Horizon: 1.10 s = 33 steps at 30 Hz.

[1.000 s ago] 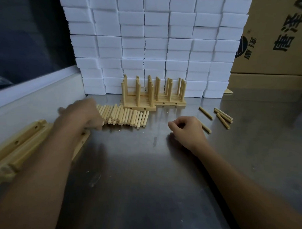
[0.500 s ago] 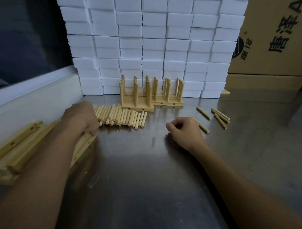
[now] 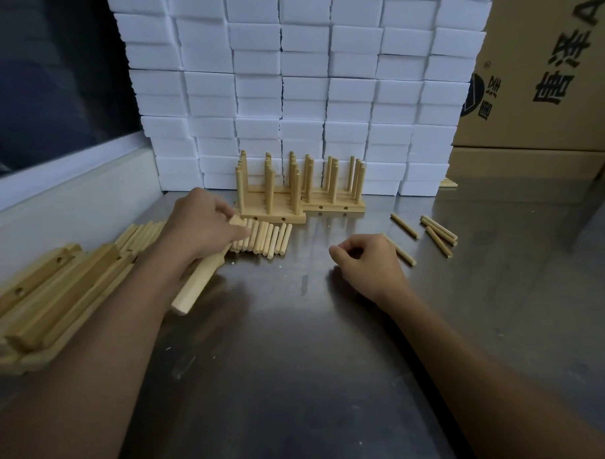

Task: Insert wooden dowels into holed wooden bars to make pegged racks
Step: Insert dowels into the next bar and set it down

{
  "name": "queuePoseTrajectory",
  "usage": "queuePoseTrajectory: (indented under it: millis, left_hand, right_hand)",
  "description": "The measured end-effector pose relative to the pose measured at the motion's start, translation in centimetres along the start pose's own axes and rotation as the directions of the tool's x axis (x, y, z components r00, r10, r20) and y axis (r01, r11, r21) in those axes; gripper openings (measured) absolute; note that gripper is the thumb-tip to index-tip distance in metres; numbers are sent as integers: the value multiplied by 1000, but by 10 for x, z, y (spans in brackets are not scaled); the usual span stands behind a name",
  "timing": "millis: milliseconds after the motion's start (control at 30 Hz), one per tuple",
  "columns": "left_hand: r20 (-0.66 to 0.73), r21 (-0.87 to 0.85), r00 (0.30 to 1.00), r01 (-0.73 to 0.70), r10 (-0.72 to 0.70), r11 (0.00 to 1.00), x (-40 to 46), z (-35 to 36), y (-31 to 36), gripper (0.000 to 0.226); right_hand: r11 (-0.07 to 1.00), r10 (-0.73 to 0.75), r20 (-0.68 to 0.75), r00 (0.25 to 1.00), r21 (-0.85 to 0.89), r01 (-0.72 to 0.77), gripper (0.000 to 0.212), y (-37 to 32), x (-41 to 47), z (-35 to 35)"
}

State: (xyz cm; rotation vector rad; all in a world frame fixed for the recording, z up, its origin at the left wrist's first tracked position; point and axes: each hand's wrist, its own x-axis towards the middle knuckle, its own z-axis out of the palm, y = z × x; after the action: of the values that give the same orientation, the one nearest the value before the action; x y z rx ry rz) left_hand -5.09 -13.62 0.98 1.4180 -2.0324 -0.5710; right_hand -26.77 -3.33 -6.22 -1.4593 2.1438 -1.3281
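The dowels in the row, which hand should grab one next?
Probably the right hand: it looks free, curled loosely beside the row of dowels. The left hand already holds a wooden bar.

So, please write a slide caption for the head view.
Left hand lifts a wooden bar beside loose dowels; finished racks stand behind.
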Motion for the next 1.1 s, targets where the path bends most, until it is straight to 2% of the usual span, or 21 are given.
queuePoseTrajectory:
  millis: [67, 167, 233, 300, 500, 633, 700, 900, 1100]
  left_hand:
    - [61, -200, 998, -20, 33, 980, 0, 4, 2, 39]
    - [199, -470, 978, 41, 61, 882, -4, 14, 8, 33]
    - [252, -597, 964, 89, 81, 797, -9, 23, 15, 20]
    - [295, -713, 953, 169, 72, 680, -16, 40, 22, 19]
    - [436, -830, 900, 414, -28, 375, -29, 80, 29, 20]
    - [475, -868, 880, 468, 1, 167, -30, 80, 21, 27]
    - [473, -875, 880, 464, 38, 134, -30, 79, 18, 32]
    - [493, -867, 867, 484, 70, 118, -31, 79, 16, 33]
    - [489, -866, 870, 476, 60, 153, -32, 79, 18, 26]
  right_hand:
    - [1000, 0, 0, 1000, 6, 0, 16, 0, 0, 0]
    - [1000, -1, -7, 1000, 11, 1, 16, 1, 0, 0]
    - [1000, 6, -2, 1000, 13, -6, 16, 0, 0, 1]
    - [1000, 4, -5, 1000, 11, -4, 16, 0, 1, 1]
    - [999, -43, -45, 998, -20, 42, 16, 1, 1, 2]
    - [998, -46, -36, 998, -33, 45, 16, 0, 1, 2]
    - [999, -44, -26, 999, -33, 43, 15, 0, 1, 3]
    - [999, -33, -21, 999, -35, 32, 14, -1, 0, 2]
    - [997, -44, -25, 999, -64, 42, 15, -2, -1, 2]
